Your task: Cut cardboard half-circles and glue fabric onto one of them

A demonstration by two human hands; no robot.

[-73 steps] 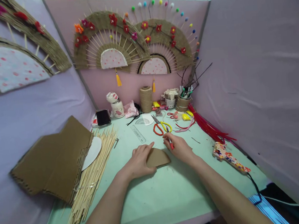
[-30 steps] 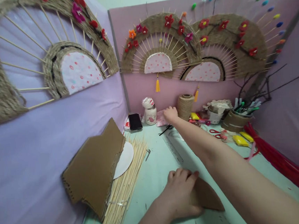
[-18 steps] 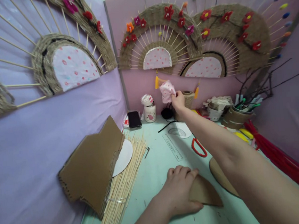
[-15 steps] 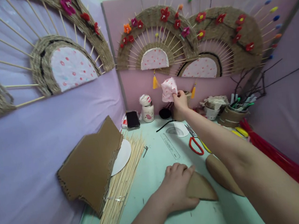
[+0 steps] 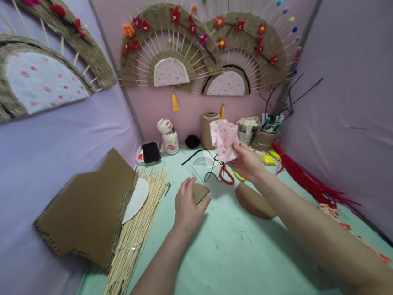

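A folded piece of pink, red-dotted fabric hangs above the table, pinched between the thumb and fingers of my right hand. My left hand lies with fingers spread over a half-round cardboard piece and partly covers it. A second half-round cardboard piece rests on the table below my right forearm. Between the hands and the back wall are red-handled scissors, partly behind the right hand, a clear ruler and a tangled black cord.
At left lie a bundle of thin sticks, a white disc and torn cardboard. Along the back stand a jar, a twine spool and a pen holder. Red pipe cleaners lie at right. Decorated fans hang behind.
My right hand has drawn the fabric nearer, away from the back wall. My left hand and its cardboard piece have shifted away from me, toward the ruler. The view has turned right.
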